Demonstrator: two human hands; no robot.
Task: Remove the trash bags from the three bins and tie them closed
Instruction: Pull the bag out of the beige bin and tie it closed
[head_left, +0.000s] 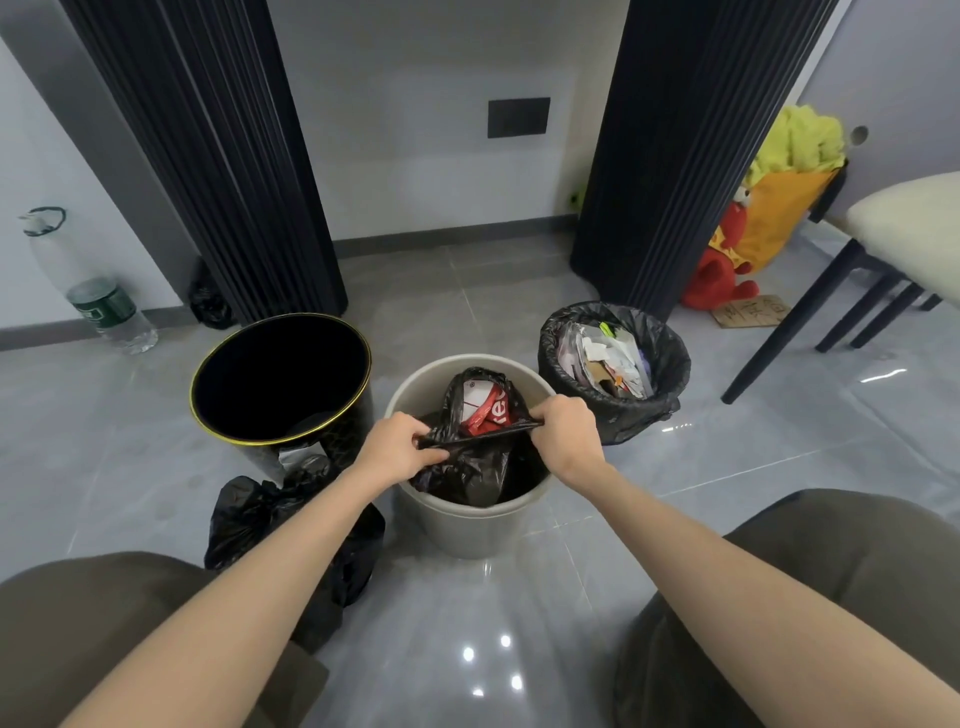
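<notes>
Three bins stand on the floor. The middle grey bin holds a black trash bag with red and white packaging showing at its mouth. My left hand and my right hand each grip the bag's top edge, stretching a strip of plastic taut between them over the bin. The black bin with a gold rim on the left has no bag in it. A bundled black bag lies on the floor in front of it. The right bin is lined with a black bag full of paper trash.
Dark pleated curtains hang behind the bins. A water bottle leans at the left wall. A chair and plush toys are at the right. My knees fill the lower corners.
</notes>
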